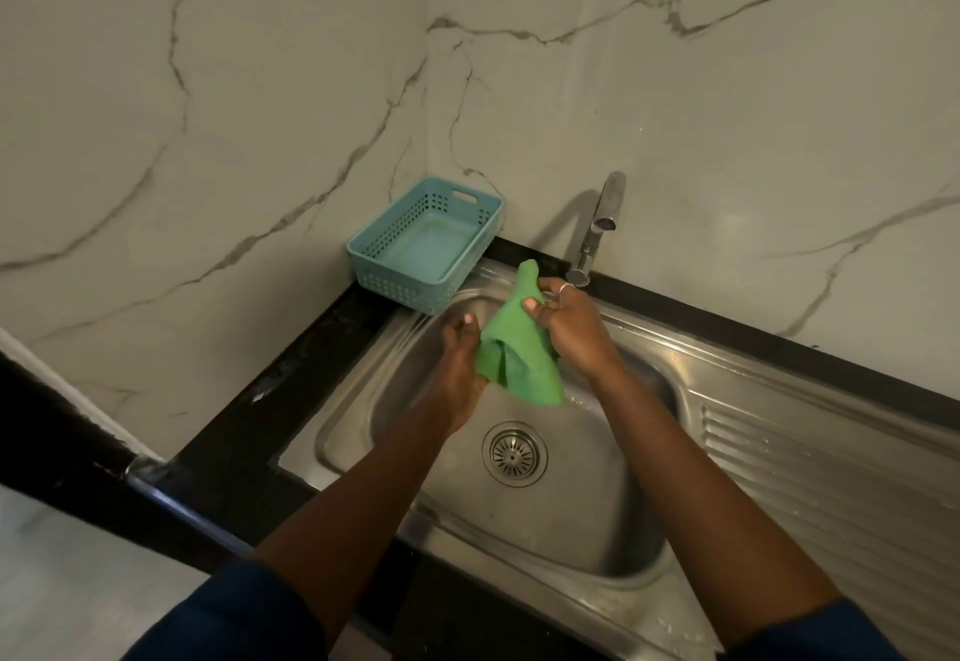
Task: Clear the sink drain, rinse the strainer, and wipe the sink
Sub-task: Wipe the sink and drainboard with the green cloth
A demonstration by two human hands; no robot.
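One green cloth (pixel 519 343) is held up over the sink basin (pixel 597 530), above its back half, clear of the steel. It is gripped at two places: the left hand (pixel 460 364) is closed on the lower left fold, fingers curled round it; the right hand (pixel 566 320) is pinched on the upper part, thumb on the front, w/ one ring (pixel 566 288) seen on a finger. The cloth's top corner sticks up just beside the tap (pixel 597 229); the bottom edge hangs free, well above the strainer (pixel 514 454).

One strainer is seated in the drain, near the basin's middle, between the two forearms, uncovered. One tap is mounted at the back rim, spout toward the basin. No water flow can be made out.

Edges: the basin is bounded at left by a narrow steel rim, then the black counter (pixel 249 432); at right by the ribbed drainboard (pixel 831 478), bare. One blue basket (pixel 426 250) sits at the back left corner, its near corner overhanging the sink rim, close to the left hand. Marble wall (pixel 260 115) closes off back & left. Open room is left in the basin's front half and over the drainboard.
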